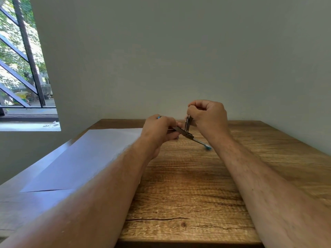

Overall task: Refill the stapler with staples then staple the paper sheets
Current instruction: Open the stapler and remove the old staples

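Table [188,194] wood | left hand [159,128] grip curled round stapler [186,132] | right hand [207,113] grip pinching its raised part

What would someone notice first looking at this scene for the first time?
Two bare forearms reach to the middle of a wooden table, where the left hand and right hand hold an opened stapler above it. White paper sheets lie on the table's left side, and a barred window fills the upper left.
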